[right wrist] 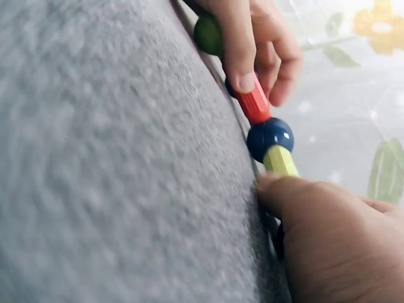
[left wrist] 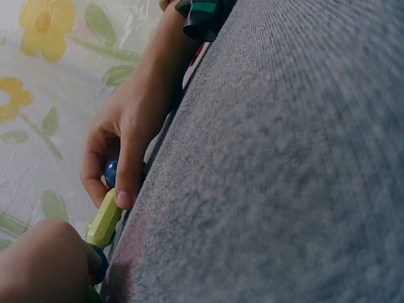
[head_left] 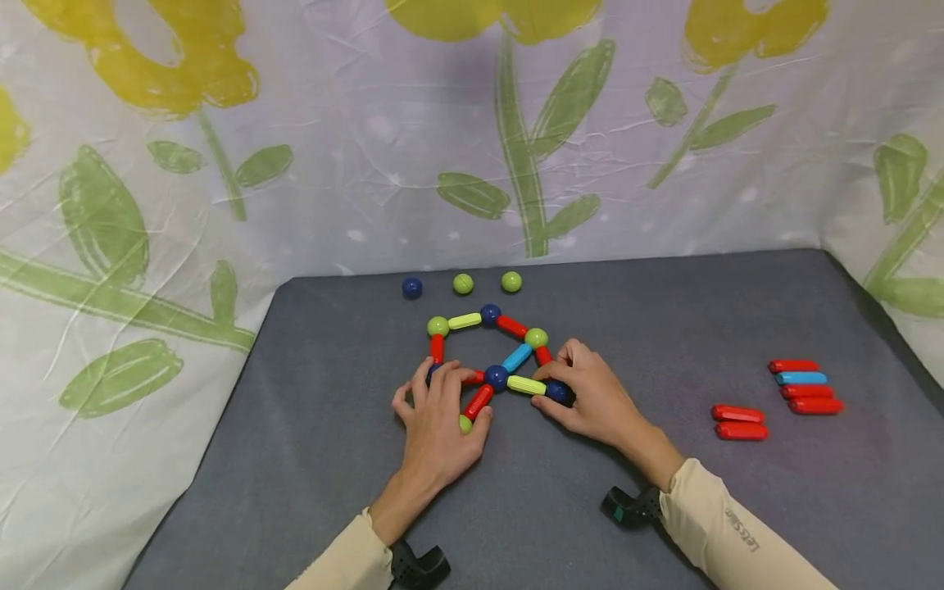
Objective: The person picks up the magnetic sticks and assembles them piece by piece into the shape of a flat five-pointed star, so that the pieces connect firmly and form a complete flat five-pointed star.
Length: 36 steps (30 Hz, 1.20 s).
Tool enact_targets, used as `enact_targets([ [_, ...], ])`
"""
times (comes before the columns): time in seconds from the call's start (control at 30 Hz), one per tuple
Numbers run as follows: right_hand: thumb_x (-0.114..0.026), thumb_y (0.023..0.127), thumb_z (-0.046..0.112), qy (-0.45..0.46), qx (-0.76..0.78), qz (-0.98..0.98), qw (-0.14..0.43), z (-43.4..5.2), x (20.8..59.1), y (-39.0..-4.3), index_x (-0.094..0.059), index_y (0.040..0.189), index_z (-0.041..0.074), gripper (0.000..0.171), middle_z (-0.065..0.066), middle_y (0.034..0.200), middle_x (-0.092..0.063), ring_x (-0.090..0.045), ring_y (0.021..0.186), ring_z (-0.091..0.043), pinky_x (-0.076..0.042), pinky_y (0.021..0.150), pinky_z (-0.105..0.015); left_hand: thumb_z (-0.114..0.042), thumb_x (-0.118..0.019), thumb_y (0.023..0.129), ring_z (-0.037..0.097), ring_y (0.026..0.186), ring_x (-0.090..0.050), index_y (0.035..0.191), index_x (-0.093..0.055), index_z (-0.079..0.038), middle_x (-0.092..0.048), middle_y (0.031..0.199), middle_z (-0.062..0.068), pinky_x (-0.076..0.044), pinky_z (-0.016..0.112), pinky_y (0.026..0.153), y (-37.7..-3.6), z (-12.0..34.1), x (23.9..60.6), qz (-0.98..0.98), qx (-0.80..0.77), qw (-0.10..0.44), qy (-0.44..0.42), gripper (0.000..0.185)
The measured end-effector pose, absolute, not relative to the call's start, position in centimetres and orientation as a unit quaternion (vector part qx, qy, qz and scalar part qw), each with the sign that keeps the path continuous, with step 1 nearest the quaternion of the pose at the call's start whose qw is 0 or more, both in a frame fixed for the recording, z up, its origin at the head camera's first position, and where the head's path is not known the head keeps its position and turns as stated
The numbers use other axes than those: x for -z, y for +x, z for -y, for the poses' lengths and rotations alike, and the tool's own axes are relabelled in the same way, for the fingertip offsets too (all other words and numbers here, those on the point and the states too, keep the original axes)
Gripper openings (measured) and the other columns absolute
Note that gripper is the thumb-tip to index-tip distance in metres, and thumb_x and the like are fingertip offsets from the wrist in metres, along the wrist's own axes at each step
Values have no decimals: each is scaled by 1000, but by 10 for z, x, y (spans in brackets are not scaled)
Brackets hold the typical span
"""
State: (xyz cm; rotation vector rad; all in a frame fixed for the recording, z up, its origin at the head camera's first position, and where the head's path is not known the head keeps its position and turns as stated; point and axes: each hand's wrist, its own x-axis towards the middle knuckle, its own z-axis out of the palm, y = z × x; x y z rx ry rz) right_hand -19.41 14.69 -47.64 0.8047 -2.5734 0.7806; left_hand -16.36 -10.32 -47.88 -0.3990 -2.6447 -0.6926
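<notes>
A flat frame of rods and balls (head_left: 490,344) lies on the grey table (head_left: 664,328). My left hand (head_left: 442,410) covers its near left corner, its thumb and curled fingers pinching a red rod (head_left: 478,401) (right wrist: 254,104) that ends in a green ball (head_left: 465,423) (right wrist: 207,33). That rod joins a central blue ball (head_left: 496,377) (right wrist: 270,137). From there a yellow-green rod (head_left: 526,385) (left wrist: 104,218) runs to another blue ball (head_left: 558,392) (left wrist: 111,170), which my right hand (head_left: 583,393) (left wrist: 126,139) pinches between thumb and fingers.
Loose balls sit at the back: one blue (head_left: 412,288), two green (head_left: 462,283) (head_left: 511,282). On the right lie two red rods (head_left: 740,422) and a stack of red and blue rods (head_left: 804,385). A flowered cloth (head_left: 147,246) walls the table's back and sides.
</notes>
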Motion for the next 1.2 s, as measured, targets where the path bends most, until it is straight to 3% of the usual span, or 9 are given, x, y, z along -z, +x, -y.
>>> enact_targets([
  [0.17, -83, 85, 32, 267, -277, 907, 170, -145, 477, -193, -76, 108, 25, 25, 4, 89, -48, -35, 71, -8, -31, 69, -28, -29, -72, 87, 41, 145, -31, 121, -61, -16, -56, 138, 12, -13, 70, 105, -163, 103, 478, 939, 245, 190, -149, 39],
  [0.53, -82, 84, 43, 281, -329, 891, 137, -145, 476, -191, -72, 121, 26, 42, 11, 81, -50, -41, 70, -6, -33, 69, -28, -16, -68, 87, 46, 153, -24, 108, -68, -11, -52, 151, 16, -9, 75, 108, -163, 104, 475, 939, 243, 202, -134, 22],
  [0.83, -80, 88, 24, 345, -425, 830, 111, -141, 479, -184, -75, 100, 23, 14, 11, 74, -58, -51, 65, -5, -44, 60, -24, -7, -70, 83, 48, 141, -40, 107, -72, -9, -62, 139, 13, -16, 76, 102, -164, 107, 477, 934, 212, 254, -133, 24],
  [0.93, -78, 87, 15, 329, -456, 807, 178, -137, 478, -184, -76, 91, 19, 7, 9, 74, -62, -53, 68, -7, -41, 67, -24, -6, -72, 85, 48, 139, -42, 110, -73, -11, -64, 136, 12, -17, 75, 101, -165, 108, 477, 932, 211, 262, -134, 25],
  [1.07, -73, 86, 10, 220, -440, 827, 273, -136, 477, -187, -78, 97, 12, 12, -1, 91, -69, -54, 86, -17, -30, 79, -33, -7, -72, 89, 49, 138, -42, 116, -74, -15, -64, 138, 11, -17, 75, 100, -164, 109, 478, 932, 217, 261, -130, 27],
  [1.2, -69, 91, 14, 148, -393, 880, 221, -140, 479, -188, -73, 120, 9, 30, -8, 110, -72, -52, 98, -23, -26, 82, -40, -7, -73, 90, 48, 139, -40, 116, -73, -16, -57, 146, 12, -18, 72, 100, -164, 108, 478, 934, 231, 246, -117, 27],
])
